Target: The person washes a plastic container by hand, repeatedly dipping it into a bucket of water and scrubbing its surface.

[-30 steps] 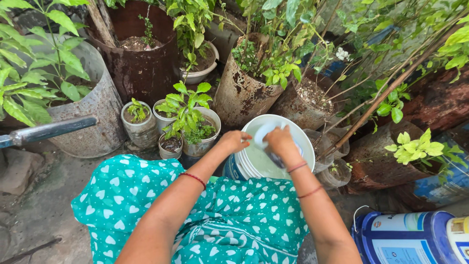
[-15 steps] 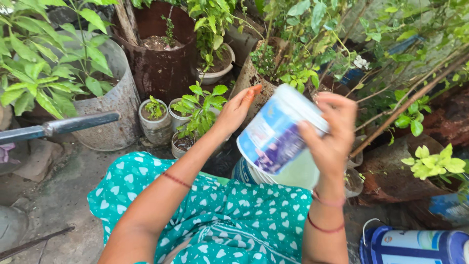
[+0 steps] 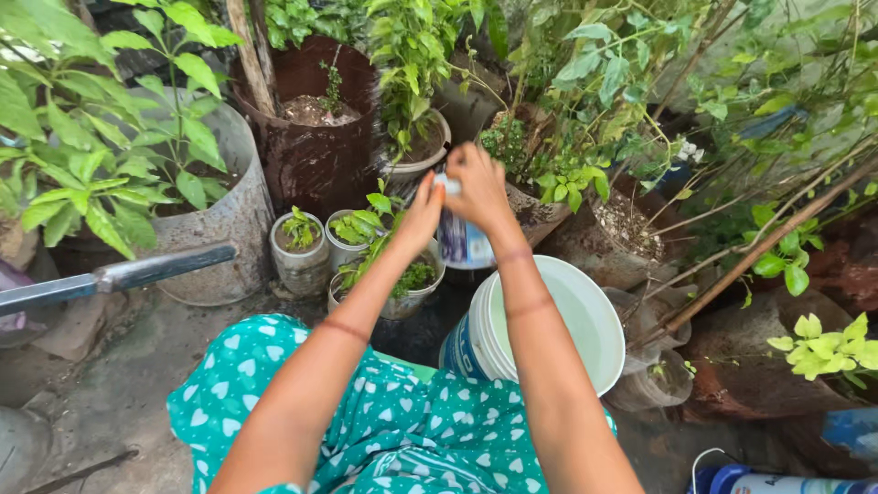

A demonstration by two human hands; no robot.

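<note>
Up among the potted plants, both hands meet on a small tub (image 3: 462, 242), white with a blue label, held tipped in the air above the small pots and just past the rim of the bucket (image 3: 585, 311). The right hand (image 3: 480, 187) covers the tub's top, fingers (image 3: 457, 169) clamped over it, while the left hand (image 3: 422, 215) presses against its left side, fingers together along the wall. The bucket is white, stands on the ground between the person's knees and the plants, and shows a pale inside. Just left of the tub sit three small pots (image 3: 302, 252) with green seedlings, close beside one another. Behind them stands a dark rusty pot (image 3: 315, 146) with soil and a wooden stick, and to its left a big grey pot (image 3: 224, 210) full of broad leaves. A metal bar (image 3: 119, 276) crosses the left edge, above the ground. A teal cloth (image 3: 402, 430) with white hearts covers the lap below both arms.
</note>
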